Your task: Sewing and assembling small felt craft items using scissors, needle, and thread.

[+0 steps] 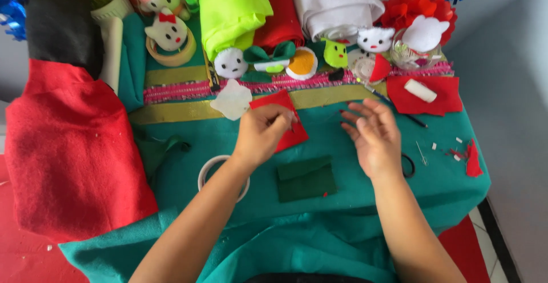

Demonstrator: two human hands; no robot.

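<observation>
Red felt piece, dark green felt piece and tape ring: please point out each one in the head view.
red felt piece (294, 136), head view, lower right part below the left hand
dark green felt piece (306, 180), head view, its middle
tape ring (206, 170), head view, left rim

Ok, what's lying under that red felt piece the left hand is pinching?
The red felt piece lies on the teal cloth and a gold strip. The left hand covers its left side, hiding anything beneath there.

Small red felt piece (285, 120), flat and roughly rectangular, tilted on the teal cloth (corner towards the striped band), pinched at its upper middle. Lower edge showing just above a folded dark green felt piece (306, 178).
</observation>
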